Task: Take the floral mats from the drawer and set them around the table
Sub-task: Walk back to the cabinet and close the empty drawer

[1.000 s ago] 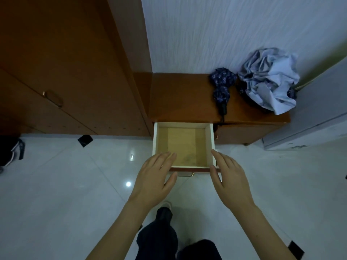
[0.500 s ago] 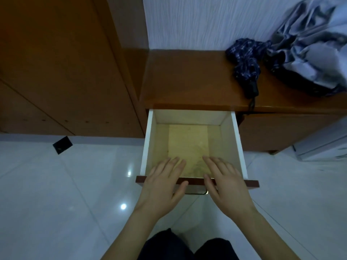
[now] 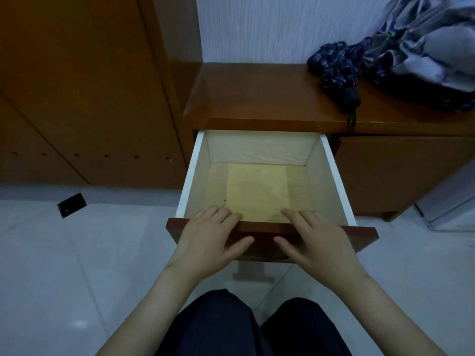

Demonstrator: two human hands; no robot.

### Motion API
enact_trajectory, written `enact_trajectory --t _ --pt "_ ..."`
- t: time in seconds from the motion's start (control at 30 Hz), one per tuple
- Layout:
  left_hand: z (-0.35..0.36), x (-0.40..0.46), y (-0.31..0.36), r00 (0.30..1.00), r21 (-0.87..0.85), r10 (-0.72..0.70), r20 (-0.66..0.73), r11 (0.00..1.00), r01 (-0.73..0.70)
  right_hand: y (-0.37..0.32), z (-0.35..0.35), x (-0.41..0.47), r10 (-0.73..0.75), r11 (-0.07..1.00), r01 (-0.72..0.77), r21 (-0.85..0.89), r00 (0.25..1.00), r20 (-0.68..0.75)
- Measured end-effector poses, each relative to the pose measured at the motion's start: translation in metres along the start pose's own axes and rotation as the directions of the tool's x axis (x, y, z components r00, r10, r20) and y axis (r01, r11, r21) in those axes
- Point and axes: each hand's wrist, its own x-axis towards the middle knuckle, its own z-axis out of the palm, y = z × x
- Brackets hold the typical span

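Head view: both hands (image 3: 264, 242) flat, fingers straight, over open drawer (image 3: 331, 170) front edge

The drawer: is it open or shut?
Open: the drawer is pulled out from under the cabinet top, its pale bottom showing.

A dim room seen from above. White glossy floor tiles (image 3: 77, 278) fill the lower half. At ten o'clock stands a tall brown wooden cabinet (image 3: 77, 86). At twelve o'clock, a white textured wall (image 3: 270, 27) rises behind a low wooden side table (image 3: 257, 98).
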Motion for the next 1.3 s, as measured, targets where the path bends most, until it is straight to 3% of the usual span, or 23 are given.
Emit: enact_trajectory --t 0.53,0.87,1.1,1.3 --pt "0.012 0.017 -0.004 0.997 0.017 -0.005 -0.071 1.0 0.007 0.015 0.017 0.007 0.039 0.997 -0.035 0.07 0.997 -0.066" --pt "0.011 0.062 -0.022 1.0 0.054 -0.014 -0.028 0.998 0.015 0.028 0.014 0.051 0.052 0.998 -0.05 0.047 0.998 -0.044" --pt "0.001 0.09 -0.027 0.998 -0.129 -0.001 -0.061 0.992 -0.007 0.035 0.01 0.075 0.082 0.992 -0.076 0.104 0.995 -0.061" --pt "-0.02 0.144 -0.047 0.993 -0.064 -0.003 -0.115 0.998 -0.004 0.044 0.004 0.09 0.096 0.995 -0.093 0.038 0.991 -0.098"
